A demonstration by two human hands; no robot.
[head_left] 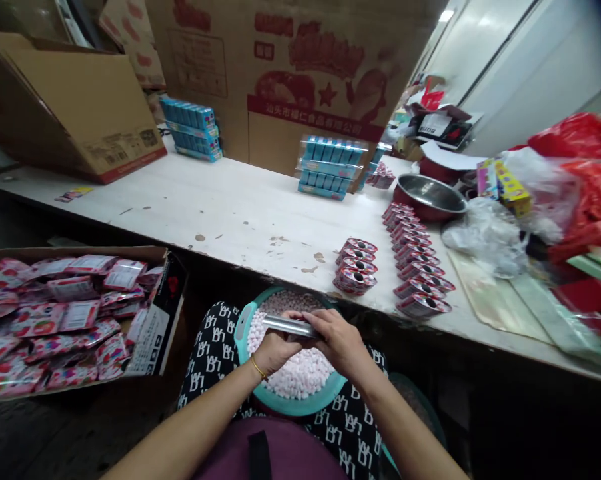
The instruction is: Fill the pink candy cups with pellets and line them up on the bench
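Observation:
Over a turquoise basin [239, 333] on my lap, both my hands meet at a long silver metal piece [286, 324]. My left hand [274, 352], with a gold bracelet at the wrist, is closed round its underside. From the other side my right hand [338, 339] grips it, fingers over its top. Whether anything else is between the fingers is hidden. Small pale pink pellets [300, 377] fill the basin below. On the table edge ahead, a short row of small pink packets [356, 267] stands upright with open tops.
A longer row of packets [415, 263] stands to the right, near a metal bowl [430, 193]. Blue packs [330, 167] stand against a large carton [320, 80]. At left, a box [168, 320] holds many filled pink packets. Plastic bags [490, 233] lie at right.

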